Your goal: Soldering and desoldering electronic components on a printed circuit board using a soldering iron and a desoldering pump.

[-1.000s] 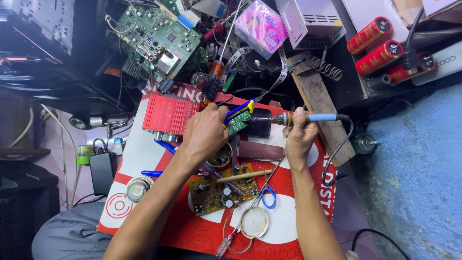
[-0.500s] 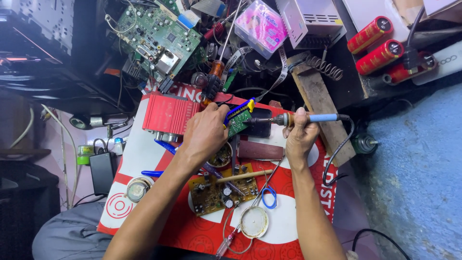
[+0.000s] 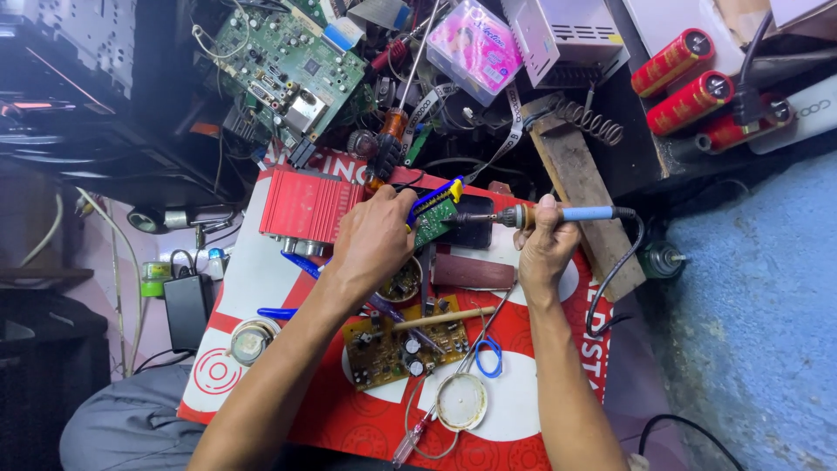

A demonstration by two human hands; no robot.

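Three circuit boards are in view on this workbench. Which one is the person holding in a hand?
The small green board, pinched in the left hand beside the soldering iron. The large green board lies in the clutter above; the brown board lies flat below, untouched.

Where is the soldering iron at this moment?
In the head view, the soldering iron is right of centre, held in the right hand, its tip pointing left at the small green board under the left hand.

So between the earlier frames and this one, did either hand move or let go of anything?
No visible change. The left hand holds the small green circuit board as before, and the right hand keeps the soldering iron with its tip at the board.
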